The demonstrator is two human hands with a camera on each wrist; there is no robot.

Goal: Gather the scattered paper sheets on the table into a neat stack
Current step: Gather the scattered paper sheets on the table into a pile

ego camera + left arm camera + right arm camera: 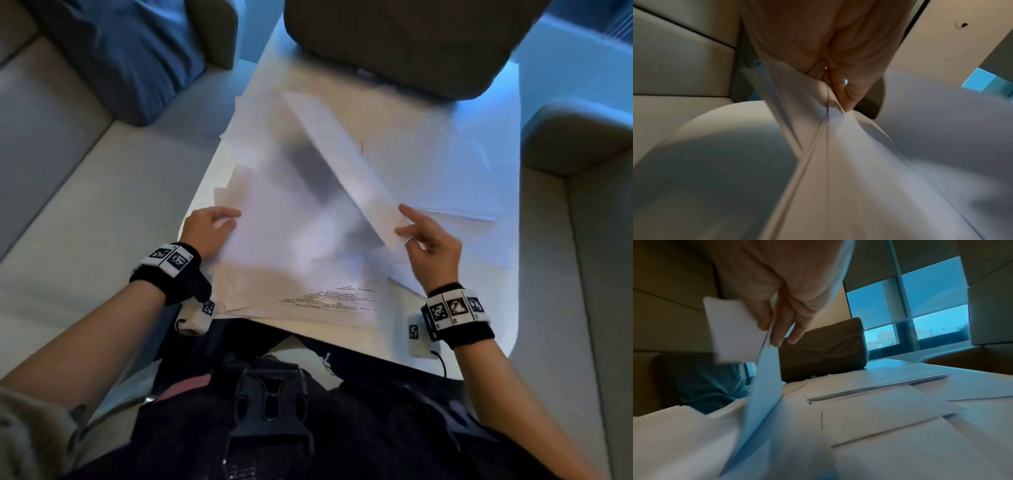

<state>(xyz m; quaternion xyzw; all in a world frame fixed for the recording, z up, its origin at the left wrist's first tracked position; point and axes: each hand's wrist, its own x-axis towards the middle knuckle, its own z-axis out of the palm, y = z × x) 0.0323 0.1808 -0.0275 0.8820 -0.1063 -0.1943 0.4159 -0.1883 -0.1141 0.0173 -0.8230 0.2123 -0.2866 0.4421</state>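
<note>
White paper sheets [284, 219] lie scattered and overlapping across the white table [479, 113]. My left hand [210, 228] grips the left edge of a bundle of sheets [830, 123] at the table's left side, thumb on top. My right hand [416, 229] pinches a lifted, tilted sheet [349, 161] by its near corner between thumb and fingers; the same raised sheet [766, 373] stands on edge in the right wrist view. A printed sheet [329, 301] lies flat near the table's front edge. More loose sheets [890, 402] lie to the right.
A dark cushion [411, 41] rests on the table's far end. A blue cushion [130, 61] sits on the beige bench at the left. Beige seating [582, 137] borders the right side. A window [920, 313] is beyond the table.
</note>
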